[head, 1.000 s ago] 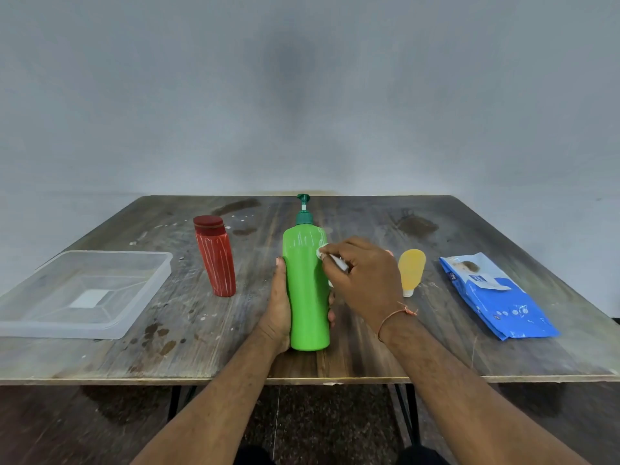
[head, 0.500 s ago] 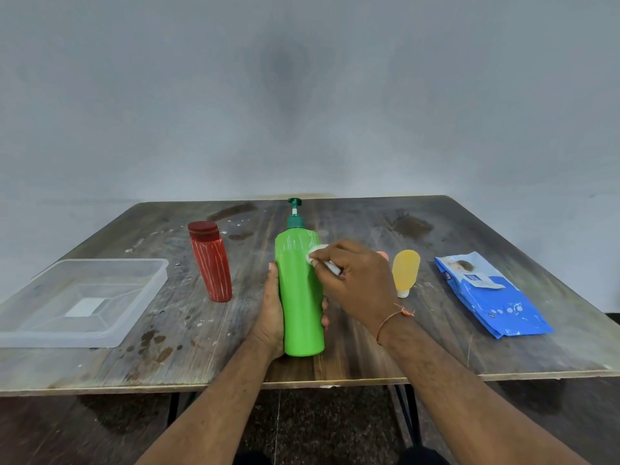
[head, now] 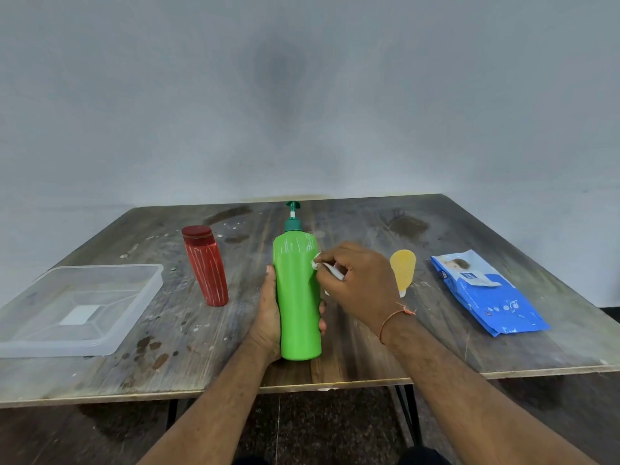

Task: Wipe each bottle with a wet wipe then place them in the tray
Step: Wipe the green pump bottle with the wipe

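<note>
Tabletop's blue wipes pack bears unreadable label writing.

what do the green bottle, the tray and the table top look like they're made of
Green bottle: smooth, glossy plastic, judging by the bright streaks of reflected light near its shoulder.
Tray: translucent, frosted-looking plastic; the table shows faintly through its walls.
Table: wood or a wood-look board, matte and worn, with visible grain, stains and pale flecks; the layered front edge suggests plywood.
</note>
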### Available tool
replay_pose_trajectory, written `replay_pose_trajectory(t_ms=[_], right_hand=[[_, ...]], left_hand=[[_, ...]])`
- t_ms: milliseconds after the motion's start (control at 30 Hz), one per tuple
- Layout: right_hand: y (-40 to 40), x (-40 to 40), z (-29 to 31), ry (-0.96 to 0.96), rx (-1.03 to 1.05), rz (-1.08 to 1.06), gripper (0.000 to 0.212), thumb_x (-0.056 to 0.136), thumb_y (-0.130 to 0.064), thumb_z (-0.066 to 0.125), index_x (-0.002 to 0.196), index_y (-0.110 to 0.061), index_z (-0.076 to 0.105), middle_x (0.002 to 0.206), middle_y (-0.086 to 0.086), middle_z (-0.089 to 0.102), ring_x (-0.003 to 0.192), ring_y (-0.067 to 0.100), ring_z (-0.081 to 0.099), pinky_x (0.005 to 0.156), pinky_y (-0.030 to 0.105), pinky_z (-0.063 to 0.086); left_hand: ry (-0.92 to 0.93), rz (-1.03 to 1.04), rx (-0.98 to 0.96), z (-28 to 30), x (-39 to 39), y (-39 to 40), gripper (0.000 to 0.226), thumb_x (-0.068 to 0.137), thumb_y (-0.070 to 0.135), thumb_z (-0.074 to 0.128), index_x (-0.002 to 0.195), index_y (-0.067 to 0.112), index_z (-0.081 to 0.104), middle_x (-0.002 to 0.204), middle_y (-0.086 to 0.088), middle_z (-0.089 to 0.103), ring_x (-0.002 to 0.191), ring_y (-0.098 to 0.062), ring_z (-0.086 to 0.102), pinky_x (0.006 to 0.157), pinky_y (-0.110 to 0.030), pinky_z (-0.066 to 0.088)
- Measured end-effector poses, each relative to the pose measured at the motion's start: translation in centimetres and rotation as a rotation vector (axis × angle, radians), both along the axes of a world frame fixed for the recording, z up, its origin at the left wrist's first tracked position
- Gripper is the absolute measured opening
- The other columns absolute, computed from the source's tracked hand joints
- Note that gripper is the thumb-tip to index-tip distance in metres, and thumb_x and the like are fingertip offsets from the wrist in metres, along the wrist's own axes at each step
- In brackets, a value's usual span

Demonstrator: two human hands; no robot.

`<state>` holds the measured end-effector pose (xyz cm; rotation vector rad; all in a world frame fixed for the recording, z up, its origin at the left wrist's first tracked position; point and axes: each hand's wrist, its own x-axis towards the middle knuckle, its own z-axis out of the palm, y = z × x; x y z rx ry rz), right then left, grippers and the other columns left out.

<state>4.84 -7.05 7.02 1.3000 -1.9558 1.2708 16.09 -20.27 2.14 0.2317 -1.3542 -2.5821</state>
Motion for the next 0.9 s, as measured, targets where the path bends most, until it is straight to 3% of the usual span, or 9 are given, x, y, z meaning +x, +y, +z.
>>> replay_pose_trajectory(t_ms=[133,300,433,667,767,900], right_hand=[[-0.5,0.1,0.5,-0.002,-0.043,-0.032,0.017,0.095,-0.031,0.070,0.105,-0.026,0.084,0.099,-0.013,0.076,0.085,0.005,0.069,0.074,0.023,0.053],[0.0,0.3,0.6,0.010,-0.015,0.006,0.018,0.091,-0.037,0.069,0.098,-0.030,0.084,0.096,-0.016,0.076,0.083,0.005,0.069,0.069,0.033,0.057],[-0.4,0.2,1.1,0.043,-0.064,-0.081,0.015,0.092,-0.031,0.071,0.098,-0.025,0.084,0.095,-0.012,0.076,0.081,0.009,0.069,0.069,0.031,0.058],[-0.4,0.3,0.6,0.056,-0.024,-0.025,0.018,0.092,-0.035,0.069,0.098,-0.030,0.085,0.098,-0.016,0.077,0.086,0.009,0.071,0.070,0.035,0.058],[-0.5,0.1,1.1,0.053,-0.059,-0.094,0.018,0.093,-0.033,0.069,0.099,-0.027,0.084,0.097,-0.014,0.076,0.084,0.011,0.070,0.069,0.031,0.058],[-0.6,0.4,1.4,0.088,-0.048,-0.016,0.016,0.095,-0.030,0.072,0.104,-0.026,0.085,0.101,-0.013,0.076,0.089,0.011,0.071,0.073,0.030,0.058]], left_hand=[[-0.008,-0.009,-0.002,-0.1,0.1,0.0,0.098,0.086,0.091,0.025,0.108,0.009,0.076,0.087,-0.024,0.065,0.062,-0.034,0.066,0.062,-0.037,0.057],[-0.017,0.011,-0.026,-0.2,-0.2,0.1,0.099,0.088,0.090,0.025,0.115,0.008,0.073,0.088,-0.026,0.065,0.063,-0.035,0.065,0.062,-0.038,0.057],[-0.024,0.005,-0.034,-0.3,-0.1,0.2,0.098,0.086,0.091,0.025,0.109,0.009,0.075,0.087,-0.025,0.066,0.063,-0.034,0.066,0.063,-0.037,0.057],[0.000,0.031,-0.055,-0.7,-0.2,-0.1,0.099,0.088,0.090,0.027,0.118,0.007,0.072,0.089,-0.027,0.065,0.064,-0.035,0.065,0.064,-0.038,0.057],[-0.003,0.003,-0.054,-0.6,-0.2,0.0,0.098,0.086,0.091,0.028,0.115,0.009,0.074,0.089,-0.026,0.065,0.065,-0.035,0.066,0.064,-0.038,0.057],[-0.013,0.002,-0.050,-0.6,-0.1,0.0,0.098,0.086,0.091,0.028,0.113,0.009,0.074,0.088,-0.026,0.065,0.064,-0.035,0.066,0.063,-0.037,0.057]])
